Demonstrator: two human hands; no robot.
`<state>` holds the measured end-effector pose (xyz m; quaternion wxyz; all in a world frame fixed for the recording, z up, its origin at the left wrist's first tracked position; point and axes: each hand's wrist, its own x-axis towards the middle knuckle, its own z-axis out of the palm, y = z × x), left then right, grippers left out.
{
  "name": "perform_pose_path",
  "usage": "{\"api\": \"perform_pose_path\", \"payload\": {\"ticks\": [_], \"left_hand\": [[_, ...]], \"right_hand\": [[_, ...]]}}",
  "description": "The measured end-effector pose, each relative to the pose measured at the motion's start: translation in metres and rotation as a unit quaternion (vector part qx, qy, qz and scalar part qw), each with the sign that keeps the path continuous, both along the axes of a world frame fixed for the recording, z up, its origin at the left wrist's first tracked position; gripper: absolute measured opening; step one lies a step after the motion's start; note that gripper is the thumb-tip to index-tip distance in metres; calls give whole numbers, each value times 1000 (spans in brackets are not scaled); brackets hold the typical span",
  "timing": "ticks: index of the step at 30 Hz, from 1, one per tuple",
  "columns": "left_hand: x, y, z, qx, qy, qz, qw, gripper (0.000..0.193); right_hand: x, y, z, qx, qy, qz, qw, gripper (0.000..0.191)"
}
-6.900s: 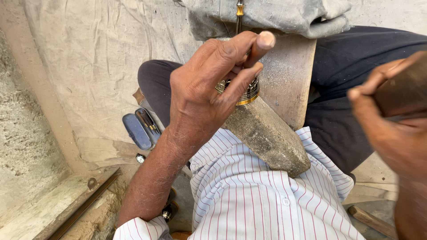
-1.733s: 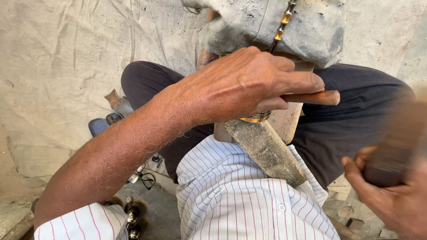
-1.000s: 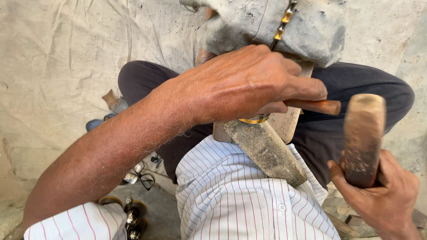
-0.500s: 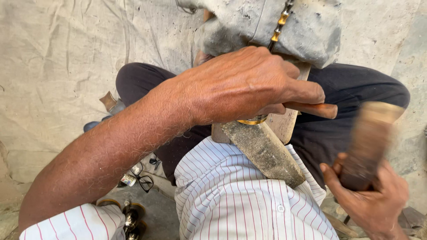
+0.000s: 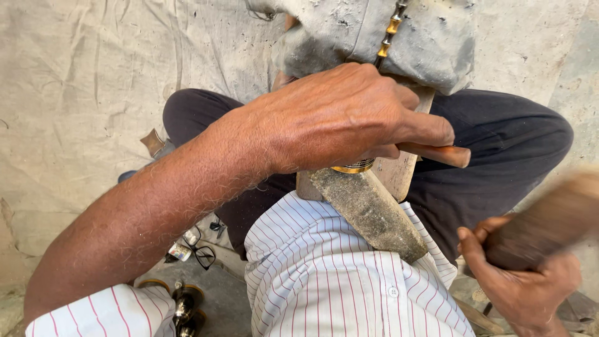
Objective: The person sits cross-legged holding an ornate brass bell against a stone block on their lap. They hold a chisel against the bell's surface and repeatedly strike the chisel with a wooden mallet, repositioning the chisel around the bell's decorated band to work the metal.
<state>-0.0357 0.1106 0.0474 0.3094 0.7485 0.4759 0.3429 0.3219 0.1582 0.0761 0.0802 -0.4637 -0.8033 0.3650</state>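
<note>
Overhead, left hand (image 5: 340, 118) closed around wooden-handled tool (image 5: 437, 154) over brass ring (image 5: 352, 167), right hand (image 5: 521, 287) gripping blurred mallet (image 5: 543, 224)

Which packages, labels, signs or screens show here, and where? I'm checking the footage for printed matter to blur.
None in view: no package, label, sign or screen.
Left hand: grips a wooden-handled tool over a brass ring, on a grey stone block.
Right hand: holds a blurred brown mallet.
Spectacles: lower left, on the floor.
</note>
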Motion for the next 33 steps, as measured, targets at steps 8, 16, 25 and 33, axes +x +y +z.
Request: {"api": "perform_pose_path", "payload": {"ticks": [8,16,25,33], "left_hand": [[1,4,2,33,-14,6,999,30],[1,2,1,32,-6,7,999,28],[0,3,1,46,10,0,999,28],[0,4,1,15,50,-4,999,36]], "right_hand": [[16,-1,-7,60,-29,36,997,23],[2,-3,-3,-77,51,-80,993,28],[6,0,-4,93,-213,66,970,35],[17,2,-18,97,-30,45,994,29]]}}
